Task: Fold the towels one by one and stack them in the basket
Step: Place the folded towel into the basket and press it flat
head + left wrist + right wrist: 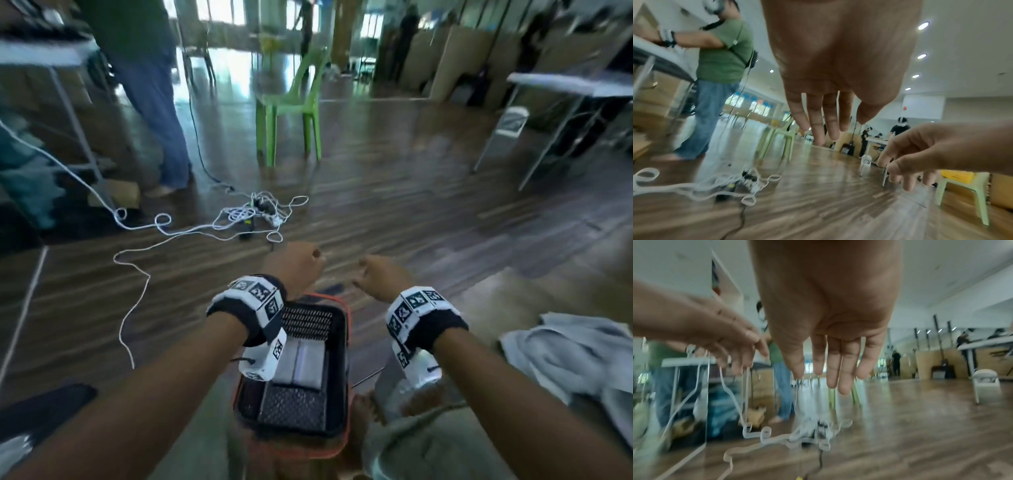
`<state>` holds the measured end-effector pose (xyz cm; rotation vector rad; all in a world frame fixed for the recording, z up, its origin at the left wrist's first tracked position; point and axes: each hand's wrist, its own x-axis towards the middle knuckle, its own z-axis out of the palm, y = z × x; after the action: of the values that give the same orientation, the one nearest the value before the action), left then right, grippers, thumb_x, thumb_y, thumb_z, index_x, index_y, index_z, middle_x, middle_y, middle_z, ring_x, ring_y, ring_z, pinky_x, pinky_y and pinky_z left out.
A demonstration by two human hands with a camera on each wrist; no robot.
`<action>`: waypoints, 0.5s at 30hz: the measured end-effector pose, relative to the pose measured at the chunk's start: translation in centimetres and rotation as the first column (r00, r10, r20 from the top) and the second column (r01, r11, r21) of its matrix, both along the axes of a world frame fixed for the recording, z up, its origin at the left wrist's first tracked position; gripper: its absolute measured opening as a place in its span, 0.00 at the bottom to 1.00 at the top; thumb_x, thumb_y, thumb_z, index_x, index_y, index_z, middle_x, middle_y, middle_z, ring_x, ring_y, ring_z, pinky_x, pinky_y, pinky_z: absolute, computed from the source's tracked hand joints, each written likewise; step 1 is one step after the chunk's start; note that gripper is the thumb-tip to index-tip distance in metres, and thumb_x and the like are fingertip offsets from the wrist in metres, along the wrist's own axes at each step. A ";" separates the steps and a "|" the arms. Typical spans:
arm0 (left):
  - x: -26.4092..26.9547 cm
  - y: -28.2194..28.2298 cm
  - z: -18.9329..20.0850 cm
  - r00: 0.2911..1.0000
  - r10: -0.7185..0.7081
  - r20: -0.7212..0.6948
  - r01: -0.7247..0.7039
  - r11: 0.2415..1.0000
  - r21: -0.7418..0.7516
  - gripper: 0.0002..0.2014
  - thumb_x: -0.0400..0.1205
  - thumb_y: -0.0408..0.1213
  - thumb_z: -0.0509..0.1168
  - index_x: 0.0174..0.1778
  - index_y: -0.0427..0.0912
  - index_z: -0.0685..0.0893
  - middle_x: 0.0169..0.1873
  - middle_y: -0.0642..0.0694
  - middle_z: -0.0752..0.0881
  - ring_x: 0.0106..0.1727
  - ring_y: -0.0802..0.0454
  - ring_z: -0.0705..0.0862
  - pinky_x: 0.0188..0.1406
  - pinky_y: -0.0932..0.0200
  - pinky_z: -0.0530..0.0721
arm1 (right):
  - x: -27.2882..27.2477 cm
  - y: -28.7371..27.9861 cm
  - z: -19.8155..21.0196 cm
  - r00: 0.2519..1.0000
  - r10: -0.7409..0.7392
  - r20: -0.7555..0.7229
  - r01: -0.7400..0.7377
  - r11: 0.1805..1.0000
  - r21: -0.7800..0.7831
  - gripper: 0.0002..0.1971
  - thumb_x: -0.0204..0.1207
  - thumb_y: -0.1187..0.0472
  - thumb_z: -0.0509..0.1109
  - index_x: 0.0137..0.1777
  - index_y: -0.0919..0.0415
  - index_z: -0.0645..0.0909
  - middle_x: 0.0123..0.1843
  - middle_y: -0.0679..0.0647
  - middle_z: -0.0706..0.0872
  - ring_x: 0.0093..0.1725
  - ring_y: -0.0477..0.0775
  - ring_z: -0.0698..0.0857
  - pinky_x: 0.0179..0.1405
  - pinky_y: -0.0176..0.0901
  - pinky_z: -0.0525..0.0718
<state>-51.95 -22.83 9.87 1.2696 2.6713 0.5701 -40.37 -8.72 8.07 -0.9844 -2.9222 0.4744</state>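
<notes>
A black basket with an orange rim point(346, 342) stands on the floor right under my forearms. A folded grey towel point(305, 363) lies flat inside it. My left hand point(294, 265) and right hand point(380, 275) hover side by side in the air just beyond the basket's far edge, holding nothing. In the left wrist view the left hand's fingers point(818, 120) hang straight and loose, with the right hand point(908, 155) beside them. The right wrist view shows the right hand's fingers point(835, 363) likewise relaxed. A heap of unfolded grey towels point(565, 353) lies to my right.
A tangle of white cable and a power strip point(255, 216) lies on the wooden floor ahead. Beyond it stand a green plastic chair point(291, 102) and a person in jeans point(154, 109). Folding tables point(565, 85) flank both sides.
</notes>
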 end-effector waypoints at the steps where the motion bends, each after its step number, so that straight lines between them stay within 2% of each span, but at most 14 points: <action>1: 1.2 -0.7 1.3 0.998 -0.026 -0.053 0.027 1.000 0.005 0.14 0.80 0.50 0.57 0.52 0.48 0.83 0.53 0.44 0.86 0.55 0.43 0.84 0.50 0.53 0.79 | 1.7 -0.4 1.7 0.999 -0.004 -0.032 0.005 1.000 0.018 0.19 0.71 0.46 0.69 0.59 0.54 0.81 0.59 0.56 0.86 0.58 0.61 0.84 0.58 0.54 0.82; 4: 5.3 -2.8 4.5 0.981 -0.124 -0.150 0.124 0.992 -0.008 0.15 0.82 0.49 0.56 0.51 0.44 0.82 0.52 0.41 0.86 0.53 0.42 0.84 0.48 0.53 0.79 | 7.3 -2.0 5.9 0.996 -0.015 -0.085 0.020 0.998 0.051 0.20 0.72 0.44 0.69 0.59 0.55 0.81 0.59 0.56 0.86 0.58 0.60 0.84 0.58 0.56 0.82; 7: 8.9 -3.8 6.1 0.960 -0.203 -0.195 0.205 0.979 -0.011 0.15 0.81 0.51 0.56 0.50 0.44 0.80 0.53 0.41 0.85 0.54 0.41 0.83 0.51 0.50 0.81 | 12.6 -3.6 8.2 0.992 -0.030 -0.126 0.041 0.996 0.083 0.20 0.73 0.45 0.69 0.58 0.58 0.81 0.57 0.57 0.86 0.57 0.60 0.84 0.56 0.55 0.82; 10: 12.3 -3.5 7.2 0.938 -0.276 -0.211 0.280 0.960 -0.015 0.16 0.81 0.52 0.56 0.53 0.44 0.80 0.54 0.42 0.85 0.53 0.41 0.83 0.52 0.49 0.81 | 17.3 -4.6 9.6 0.993 -0.059 -0.106 0.071 0.991 0.112 0.20 0.75 0.44 0.68 0.57 0.60 0.81 0.54 0.57 0.87 0.55 0.59 0.84 0.54 0.52 0.82; 15: 17.3 -0.1 8.5 0.876 -0.441 -0.197 0.449 0.893 -0.002 0.17 0.82 0.54 0.56 0.55 0.47 0.80 0.55 0.44 0.85 0.54 0.43 0.83 0.53 0.47 0.82 | 24.8 -4.6 11.0 0.971 -0.210 -0.111 0.221 0.971 0.097 0.20 0.74 0.42 0.68 0.57 0.56 0.82 0.54 0.53 0.87 0.55 0.55 0.85 0.54 0.52 0.83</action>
<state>-34.69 -22.89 18.41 1.9663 2.3777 0.4584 -15.55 -13.30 19.07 -1.2070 -2.6796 0.3399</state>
